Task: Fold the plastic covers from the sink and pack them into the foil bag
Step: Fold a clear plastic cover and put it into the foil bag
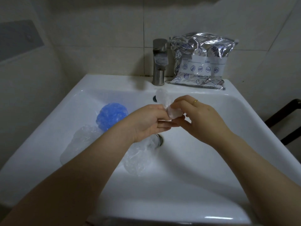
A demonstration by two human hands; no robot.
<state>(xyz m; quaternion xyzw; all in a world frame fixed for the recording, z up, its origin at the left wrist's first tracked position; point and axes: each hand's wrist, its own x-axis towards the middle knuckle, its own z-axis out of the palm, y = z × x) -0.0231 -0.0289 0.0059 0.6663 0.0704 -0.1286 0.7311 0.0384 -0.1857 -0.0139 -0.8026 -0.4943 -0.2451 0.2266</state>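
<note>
A tiled bathroom wall backs a white sink (211, 121), and over the middle of its basin the person works a clear plastic cover (166, 103). The left hand (146, 123) pinches its lower end while the right hand (200, 118), wearing a gold ring (195, 101), grips it from the other side. Below, in the basin's left half, lie a blue cover (111, 115) and two more clear covers (81, 141). The foil bag (202, 61) stands on the sink's back-right corner, just beside the faucet (160, 61).
</note>
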